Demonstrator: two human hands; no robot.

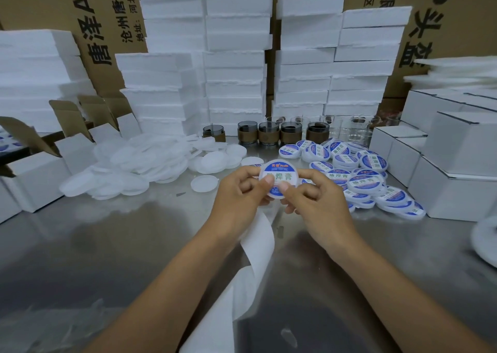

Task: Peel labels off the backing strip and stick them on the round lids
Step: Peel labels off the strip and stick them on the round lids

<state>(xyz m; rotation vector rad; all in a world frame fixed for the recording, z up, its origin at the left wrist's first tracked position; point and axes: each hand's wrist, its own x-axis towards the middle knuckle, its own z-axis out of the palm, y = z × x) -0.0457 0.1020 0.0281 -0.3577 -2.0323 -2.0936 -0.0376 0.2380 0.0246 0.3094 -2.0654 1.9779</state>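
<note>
Both hands meet at mid-frame. The left hand and right hand grip one round lid between curled fingers, and both thumbs press on its blue and white label. From under the left hand, the white backing strip curls down toward 6 o'clock across the steel table. A heap of labelled lids lies at 3 o'clock and a heap of plain lids at 9 o'clock. Brown-banded cups line up at 12 o'clock, in front of stacked white foam blocks.
</note>
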